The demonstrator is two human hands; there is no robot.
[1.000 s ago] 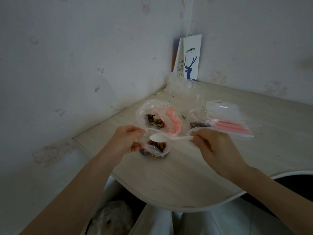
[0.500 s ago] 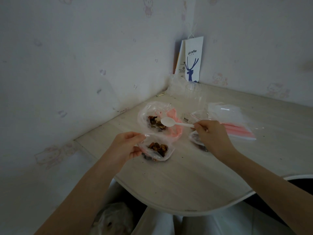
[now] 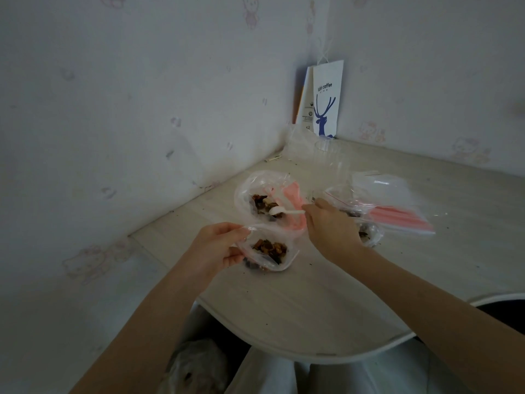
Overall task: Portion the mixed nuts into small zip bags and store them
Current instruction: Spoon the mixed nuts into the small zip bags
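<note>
The left hand (image 3: 216, 245) pinches the near rim of a small bag (image 3: 279, 263) between thumb and curled fingers and holds its mouth open. The bag is clear, soft, crinkled plastic with a thin red line at its right corner, and it sits on the table (image 3: 312, 302) just right of that hand. In its bottom lies a heap of nuts (image 3: 270, 247), lumpy brown, orange and near-black pieces.

The right hand (image 3: 329, 226) pinches the handle end of a spoon (image 3: 287, 212), its fingers curled round it. The spoon is white, smooth plastic and runs left from the fingertips. Its oval bowl sits among more of the same mix, with some pale pieces, inside a big bag (image 3: 252, 183). That bag is clear and rumpled, with a pink band along its folded-down edge, and lies just beyond the left hand.

Under the right hand's far side a filled bag (image 3: 370, 236) shows dark contents. Past it lies a flat stack of empty bags (image 3: 397, 194), glossy, with red zip strips.

The table is pale, wood-grained and round-edged, with dark crumbs scattered on it. Well beyond both hands, in the corner, a white paper bag (image 3: 326, 100) stands upright with a blue deer and the word "coffee"; the word before it looks like "luckin". The side-panel print is too small to read. A clear cup (image 3: 331, 147) sits in front of it.
</note>
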